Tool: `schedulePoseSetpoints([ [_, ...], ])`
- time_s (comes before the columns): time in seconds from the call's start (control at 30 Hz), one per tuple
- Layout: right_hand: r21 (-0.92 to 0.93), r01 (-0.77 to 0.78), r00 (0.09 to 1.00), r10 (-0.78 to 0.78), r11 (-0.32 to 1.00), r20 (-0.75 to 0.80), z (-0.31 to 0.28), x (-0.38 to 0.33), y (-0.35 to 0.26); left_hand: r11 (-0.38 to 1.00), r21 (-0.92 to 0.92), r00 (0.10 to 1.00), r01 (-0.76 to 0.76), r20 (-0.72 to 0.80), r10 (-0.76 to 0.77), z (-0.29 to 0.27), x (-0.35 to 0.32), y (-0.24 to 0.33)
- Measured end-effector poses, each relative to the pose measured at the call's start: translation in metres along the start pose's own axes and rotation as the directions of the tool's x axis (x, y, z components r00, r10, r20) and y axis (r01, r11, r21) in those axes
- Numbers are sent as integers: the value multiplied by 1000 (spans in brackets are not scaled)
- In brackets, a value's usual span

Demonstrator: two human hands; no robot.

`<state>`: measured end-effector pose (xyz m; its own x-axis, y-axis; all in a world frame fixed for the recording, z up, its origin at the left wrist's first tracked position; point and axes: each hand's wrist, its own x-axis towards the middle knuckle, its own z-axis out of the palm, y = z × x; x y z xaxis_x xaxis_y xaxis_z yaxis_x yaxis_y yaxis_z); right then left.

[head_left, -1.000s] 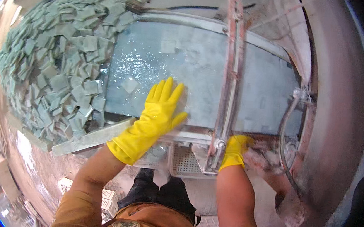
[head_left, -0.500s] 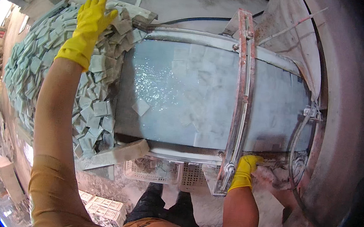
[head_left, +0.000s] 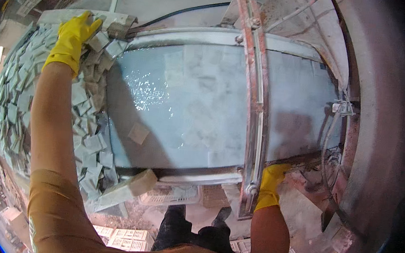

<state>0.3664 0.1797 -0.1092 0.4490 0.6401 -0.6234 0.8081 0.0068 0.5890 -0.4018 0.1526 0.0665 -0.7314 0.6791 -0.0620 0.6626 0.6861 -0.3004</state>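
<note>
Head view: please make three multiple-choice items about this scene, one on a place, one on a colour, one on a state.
1. Where is the left hand?
A. On the far top of the tile pile
B. On the wet belt
C. On the black cable

2. What colour are the gloves on both hands?
A. Blue
B. Yellow
C. White

3. In what state is the belt surface?
A. Dry and dusty
B. Covered with tiles
C. Wet and shiny

Answers:
1. A, the left hand lies on square tiles at the pile's far end, beside the belt.
2. B, the left hand and the right hand both wear yellow gloves.
3. C, water glints on the belt surface, and only a few tiles lie on it.
</note>
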Motion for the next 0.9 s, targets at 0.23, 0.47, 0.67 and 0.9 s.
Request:
schedulePoseSetpoints([
  [0.23, 922, -324, 862, 468, 211, 195, -15, 4, -7, 981, -73, 973, -179, -161, 165, -2, -96, 39],
  [0.47, 950, -253, 823, 475, -184, 311, -37, -7, -38, 925, -219, 949, -310, -133, 287, 8, -202, 70],
  [0.67, 942, -237, 770, 546, -236, 330, -26, 4, -31, 829, -347, 894, -439, -266, 361, -10, -213, 63],
  [0.9, 953, -199, 745, 597, -229, 299, -14, 13, -36, 998, 12, 996, 63, -68, -62, 16, -87, 35],
])
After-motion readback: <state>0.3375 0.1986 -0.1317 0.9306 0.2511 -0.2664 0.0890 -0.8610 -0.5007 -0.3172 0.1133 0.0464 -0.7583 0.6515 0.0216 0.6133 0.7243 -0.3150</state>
